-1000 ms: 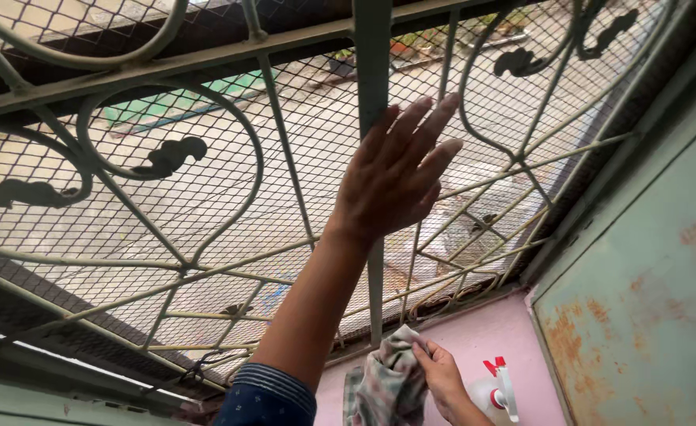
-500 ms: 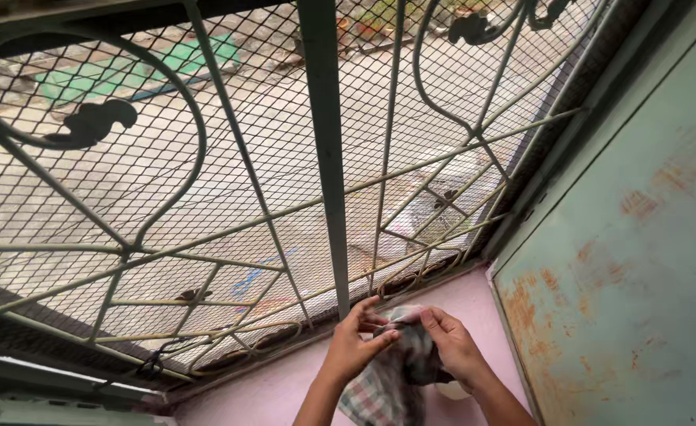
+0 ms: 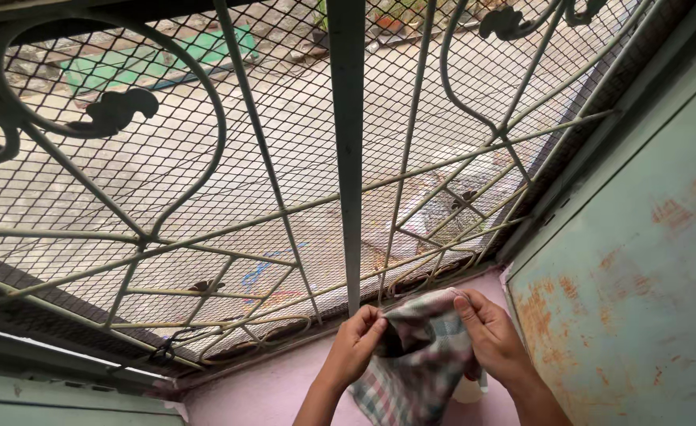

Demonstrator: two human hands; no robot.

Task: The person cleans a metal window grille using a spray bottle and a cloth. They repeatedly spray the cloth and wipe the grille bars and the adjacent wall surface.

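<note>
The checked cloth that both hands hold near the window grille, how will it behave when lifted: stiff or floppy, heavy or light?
Probably floppy: the checked cloth sags in folds between the left hand and the right hand. Likely light, since fingertips alone pinch its edges. It seems unlikely to slip, as the woven surface looks matte.

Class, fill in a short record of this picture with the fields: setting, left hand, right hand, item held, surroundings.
setting: window with a metal grille and wire mesh
left hand: left hand grips one edge of the cloth
right hand: right hand grips the other edge
item held: checked cloth, bunched between both hands
surroundings: pink sill; rust-spotted green panel on the right
</note>
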